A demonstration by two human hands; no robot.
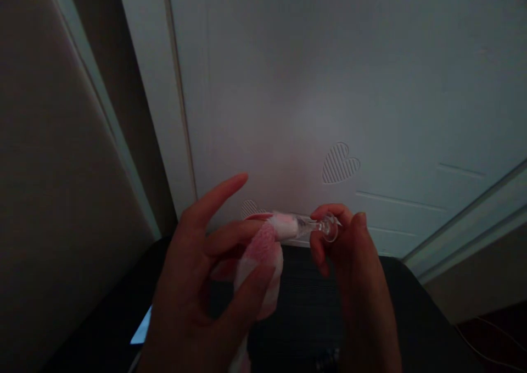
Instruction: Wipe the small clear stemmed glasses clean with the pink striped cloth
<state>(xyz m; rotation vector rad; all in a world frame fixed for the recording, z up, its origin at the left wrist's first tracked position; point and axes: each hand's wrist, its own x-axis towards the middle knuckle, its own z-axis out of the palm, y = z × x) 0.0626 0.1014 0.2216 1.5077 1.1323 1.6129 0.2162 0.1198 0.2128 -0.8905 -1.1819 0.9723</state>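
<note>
My left hand (197, 277) grips a pink and white cloth (263, 257), with the index finger stretched up and the other fingers curled round the fabric. My right hand (349, 263) pinches a small clear glass or plastic piece (319, 226) between thumb and fingertips. The cloth's end is wrapped over the left end of the clear piece. Both hands are held close together in dim light, in front of a white door.
A white door (329, 87) with heart-shaped decorations (340, 163) fills the background. A tan panel (49, 170) stands at the left. A dark surface (313, 307) lies below the hands, with a faintly lit screen (142, 329) at its left edge.
</note>
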